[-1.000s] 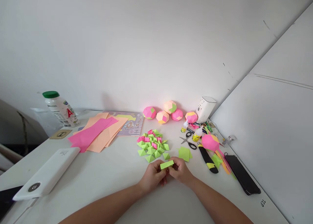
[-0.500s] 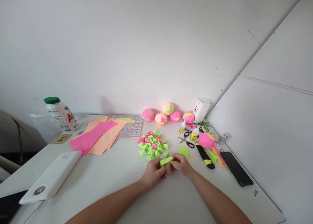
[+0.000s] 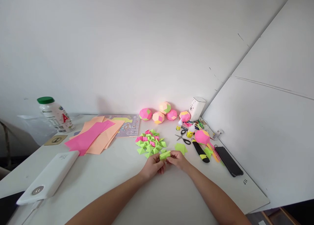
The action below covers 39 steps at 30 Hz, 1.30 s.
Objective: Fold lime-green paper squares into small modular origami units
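Between both hands is a folded strip of green paper, held just above the table. My left hand pinches its left end, fingers closed. The right end is gripped by my right hand, thumb and fingers pressed together. Directly beyond my left hand lies a heap of small folded paper pieces, mostly green with some pink. Flat green paper squares rest just beyond my right hand. Some fingertips are hidden behind the hands.
Scissors, glue bottles, a cutter knife and a black phone lie at right. Several paper balls line the wall. Pink and orange sheets, a bottle and a white power bank occupy the left.
The view has shifted slightly right, so things on the table appear further left. Both hands still hold the green paper, which now shows its upper face tilted a little differently.
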Motion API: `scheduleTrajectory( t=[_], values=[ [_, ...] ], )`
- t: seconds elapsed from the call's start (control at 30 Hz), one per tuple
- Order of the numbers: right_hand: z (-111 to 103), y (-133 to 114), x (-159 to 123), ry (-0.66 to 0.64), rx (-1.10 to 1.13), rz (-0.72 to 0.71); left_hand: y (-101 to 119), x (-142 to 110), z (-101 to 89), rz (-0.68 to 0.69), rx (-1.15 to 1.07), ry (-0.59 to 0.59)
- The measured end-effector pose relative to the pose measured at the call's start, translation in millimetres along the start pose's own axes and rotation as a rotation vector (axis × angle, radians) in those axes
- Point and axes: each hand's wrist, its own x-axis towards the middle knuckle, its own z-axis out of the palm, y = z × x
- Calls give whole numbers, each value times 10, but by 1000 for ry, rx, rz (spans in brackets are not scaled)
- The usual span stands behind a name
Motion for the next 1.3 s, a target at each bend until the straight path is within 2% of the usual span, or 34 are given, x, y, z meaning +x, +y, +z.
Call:
scheduleTrajectory(
  t=[0.13,0.23,0.33,0.4,0.47,0.53,0.63,0.77,0.93,1.07,1.17,1.3],
  values=[
    [-53,-37,-1,47,57,60,61,-71,22,-33,-18,37],
    [-85,-66,-40,109,90,79,108,-216,124,-135,4,151],
    [-53,-81,-95,176,99,96,115,-405,241,-161,102,214],
    [6,-82,-132,266,84,130,96,-501,272,-69,187,250],
    [72,-80,-171,318,29,105,68,-551,246,63,232,338],
    [119,-81,-214,265,-8,125,46,-566,184,137,237,400],
    [128,-86,-278,158,-49,58,30,-568,99,120,226,305],
    [101,-77,-328,128,-71,-13,4,-565,73,104,242,220],
    [166,-105,-387,44,-135,-76,-43,-546,71,127,179,202],
    [239,-136,-439,-58,-235,-136,-46,-534,55,90,101,187],
    [249,-98,-448,0,-264,-181,-50,-532,44,48,59,212],
    [236,-57,-434,117,-331,-346,-44,-536,36,48,11,205]
  ],
)
